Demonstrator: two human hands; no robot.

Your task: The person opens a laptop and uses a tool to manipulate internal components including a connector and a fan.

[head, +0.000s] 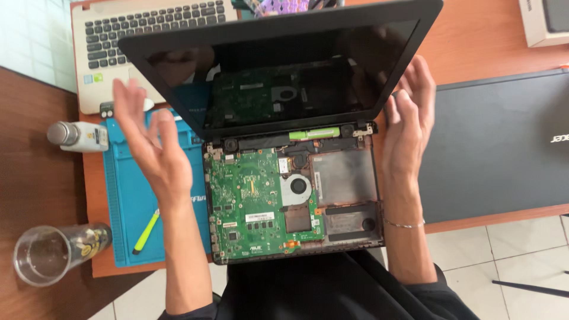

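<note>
An opened laptop point(290, 195) lies at the near edge of the table point(474, 35), partly over the person's lap. Its top cover is gone, so the green board point(249, 201), the round fan point(296, 186) and the bare bays on the right stand exposed. The screen point(284, 65) is tilted up and away on its hinges, dark, and mirrors the board below; raised like this it leaves the whole base open to view from above.

The left hand point(151, 145) hovers at the left of the laptop, over the blue mat point(127, 195), palm turned inward, its fingers point(127, 115) spread and slightly curled, grasping nothing. The right hand point(409, 121) stands at the right side, by the screen's lower right corner, palm facing the left one; its fingers point(424, 80) are loose and open too, and whether they brush the screen's edge I cannot tell. Both hands are empty and flank the machine, one on each side of the hinge line. A thin bracelet point(404, 224) circles the right wrist.

On the mat, near the left forearm, lies a yellow-green tool point(146, 232). Farther left, a small white bottle point(78, 136) with a grey cap lies on its side, and an empty glass point(50, 252) lies on the darker wood at the near left. A second, pale laptop point(142, 29) sits open at the far left behind the screen. A closed dark laptop point(504, 142) rests at the right, and a white box point(545, 21) sits at the far right corner.
</note>
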